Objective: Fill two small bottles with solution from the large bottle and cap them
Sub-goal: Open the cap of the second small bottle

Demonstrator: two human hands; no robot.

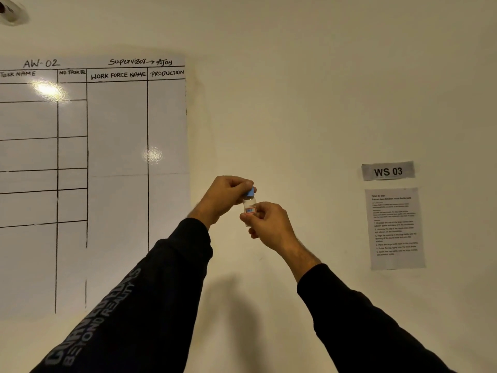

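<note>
A small clear bottle [249,207] with a red-edged label is held up in front of the wall, upright. My right hand [269,224] pinches its lower body from the right. My left hand [226,196] curls over its blue cap [250,191] from the left and grips it. The cap sits on the bottle's neck. The large bottle and any second small bottle are out of view.
A white chart sheet [118,157] with hand-drawn columns hangs on the cream wall at left. A "WS 03" sign [388,171] and a printed instruction sheet [395,228] hang at right. No table or counter shows.
</note>
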